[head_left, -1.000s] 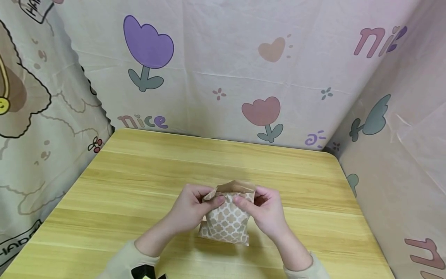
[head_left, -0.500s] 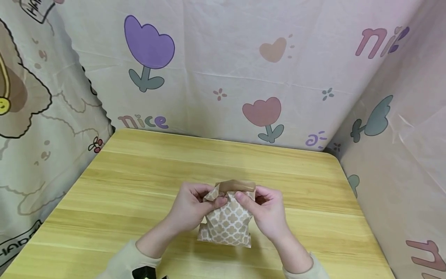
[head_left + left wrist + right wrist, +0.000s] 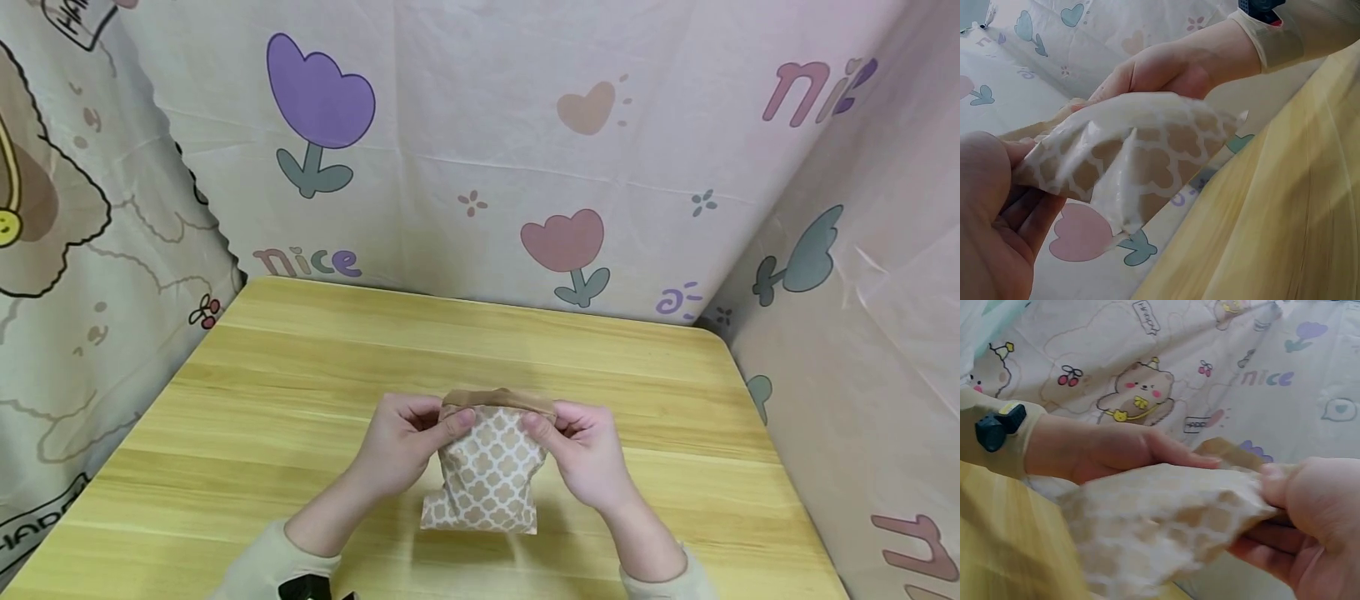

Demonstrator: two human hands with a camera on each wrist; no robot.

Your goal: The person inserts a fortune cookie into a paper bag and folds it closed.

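A small brown paper bag (image 3: 491,475) with a white lattice pattern hangs between my two hands, just over the table. My left hand (image 3: 401,442) pinches its top left corner, thumb on the patterned front and fingers behind. At the top right corner, my right hand (image 3: 588,450) pinches it the same way. A plain brown strip (image 3: 498,398) shows along the bag's upper edge. In the left wrist view the front of the bag (image 3: 1160,150) bulges and creases. The bag (image 3: 1160,519) looks blurred in the right wrist view. Its inside is hidden.
A wooden table (image 3: 337,350) with rounded far corners lies under the hands. Printed cloth (image 3: 450,125) with flowers and hearts hangs behind it and on both sides. A dark device (image 3: 306,587) sits on the left sleeve.
The bag's rumpled top edge has been straightened and pulled flat. My hands have moved slightly apart, and the left thumb has shifted up and left along the rim.
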